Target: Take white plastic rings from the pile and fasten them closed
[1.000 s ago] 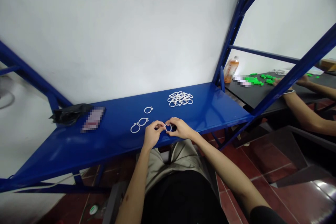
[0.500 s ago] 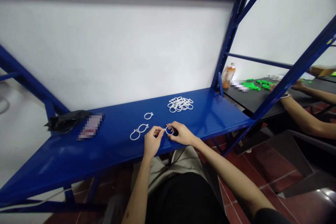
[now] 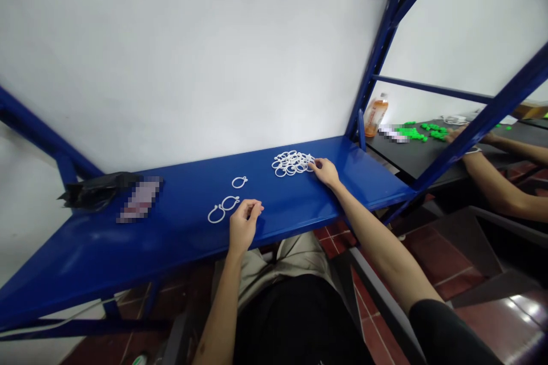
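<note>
My left hand (image 3: 243,223) rests on the front part of the blue shelf (image 3: 180,239). Its fingers are curled into a pinch, and I cannot see what is inside them. Just left of it lie two joined white rings (image 3: 222,209), with a single white ring (image 3: 240,182) behind them. My right hand (image 3: 325,171) is stretched out to the right edge of a pile of several white rings (image 3: 292,162). Its fingertips are drawn together and touch the pile.
A black bag (image 3: 96,189) and a blurred card (image 3: 139,200) lie at the shelf's left end. Blue frame struts (image 3: 466,137) rise on the right. Beyond them, a dark table holds an orange bottle (image 3: 376,116) and green pieces (image 3: 428,132), where another person's arm (image 3: 500,188) rests.
My hands held one white ring together near the shelf's front. They have parted: the right hand has moved back and right to the pile, and the left hand stays in place, pinched.
</note>
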The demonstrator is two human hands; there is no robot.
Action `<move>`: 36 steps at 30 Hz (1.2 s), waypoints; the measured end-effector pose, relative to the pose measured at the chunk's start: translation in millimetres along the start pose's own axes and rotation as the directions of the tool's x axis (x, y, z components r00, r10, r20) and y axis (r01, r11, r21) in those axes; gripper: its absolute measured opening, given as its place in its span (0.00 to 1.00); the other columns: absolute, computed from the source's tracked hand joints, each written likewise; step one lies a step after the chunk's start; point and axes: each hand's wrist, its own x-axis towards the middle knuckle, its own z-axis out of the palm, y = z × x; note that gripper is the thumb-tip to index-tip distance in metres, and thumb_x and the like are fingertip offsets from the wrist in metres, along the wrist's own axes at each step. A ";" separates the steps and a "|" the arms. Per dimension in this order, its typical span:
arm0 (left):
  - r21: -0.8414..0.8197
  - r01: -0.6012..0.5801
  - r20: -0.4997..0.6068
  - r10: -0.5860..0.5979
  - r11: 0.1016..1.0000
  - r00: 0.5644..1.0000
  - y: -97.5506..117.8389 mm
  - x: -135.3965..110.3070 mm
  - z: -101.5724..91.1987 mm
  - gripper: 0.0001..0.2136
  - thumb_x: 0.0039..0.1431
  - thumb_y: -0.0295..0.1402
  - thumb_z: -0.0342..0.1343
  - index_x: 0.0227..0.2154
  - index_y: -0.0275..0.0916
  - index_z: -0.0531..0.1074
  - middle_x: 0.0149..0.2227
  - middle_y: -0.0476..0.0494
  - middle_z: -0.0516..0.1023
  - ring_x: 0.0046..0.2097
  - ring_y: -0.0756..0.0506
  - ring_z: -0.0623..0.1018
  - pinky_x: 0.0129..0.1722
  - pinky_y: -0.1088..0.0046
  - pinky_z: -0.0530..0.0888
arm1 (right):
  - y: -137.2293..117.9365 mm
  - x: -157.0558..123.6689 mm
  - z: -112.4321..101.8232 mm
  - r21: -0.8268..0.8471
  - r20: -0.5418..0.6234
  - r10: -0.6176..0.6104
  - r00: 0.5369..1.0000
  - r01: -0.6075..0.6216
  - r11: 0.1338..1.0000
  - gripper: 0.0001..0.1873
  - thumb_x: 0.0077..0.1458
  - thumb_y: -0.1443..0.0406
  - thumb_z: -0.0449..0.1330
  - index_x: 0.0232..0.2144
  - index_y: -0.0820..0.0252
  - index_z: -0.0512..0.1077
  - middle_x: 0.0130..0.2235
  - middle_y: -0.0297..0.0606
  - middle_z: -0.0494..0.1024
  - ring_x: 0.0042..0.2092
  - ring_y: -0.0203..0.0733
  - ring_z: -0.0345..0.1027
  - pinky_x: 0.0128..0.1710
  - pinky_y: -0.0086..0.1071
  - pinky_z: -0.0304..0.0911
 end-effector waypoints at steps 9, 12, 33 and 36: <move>0.145 -0.086 0.028 0.082 0.986 0.996 3.9 -3.2 -0.1 0.13 0.66 0.44 0.50 0.39 0.40 0.73 0.34 0.44 0.81 0.36 0.46 0.81 0.39 0.68 0.78 | 6.0 -3.2 10.3 0.019 -0.005 -0.056 0.998 0.056 0.998 0.25 0.61 0.48 0.57 0.45 0.62 0.76 0.41 0.44 0.79 0.42 0.45 0.70 0.45 0.35 0.64; 0.281 -0.174 0.060 0.164 0.944 0.985 7.5 -1.5 6.6 0.10 0.65 0.40 0.51 0.36 0.42 0.74 0.36 0.43 0.80 0.39 0.43 0.79 0.45 0.63 0.75 | 4.7 -3.4 8.4 0.024 -0.042 -0.059 0.997 0.060 0.998 0.21 0.64 0.51 0.55 0.43 0.62 0.76 0.40 0.44 0.78 0.41 0.45 0.70 0.45 0.37 0.65; 0.433 -0.531 0.321 0.425 0.729 0.846 -13.9 78.2 17.2 0.12 0.65 0.28 0.48 0.45 0.44 0.75 0.44 0.40 0.78 0.48 0.41 0.75 0.52 0.62 0.72 | -116.4 -70.4 41.5 0.078 0.251 -0.567 0.784 0.568 0.820 0.18 0.61 0.63 0.59 0.52 0.63 0.70 0.44 0.47 0.73 0.48 0.51 0.69 0.52 0.44 0.64; 0.378 -0.547 0.278 0.471 0.747 0.837 -7.0 73.3 19.4 0.12 0.67 0.31 0.48 0.48 0.42 0.74 0.46 0.40 0.79 0.49 0.41 0.75 0.54 0.61 0.71 | -118.1 -75.1 35.0 0.124 0.260 -0.594 0.762 0.583 0.803 0.26 0.61 0.59 0.61 0.58 0.61 0.65 0.51 0.48 0.72 0.51 0.51 0.69 0.52 0.43 0.65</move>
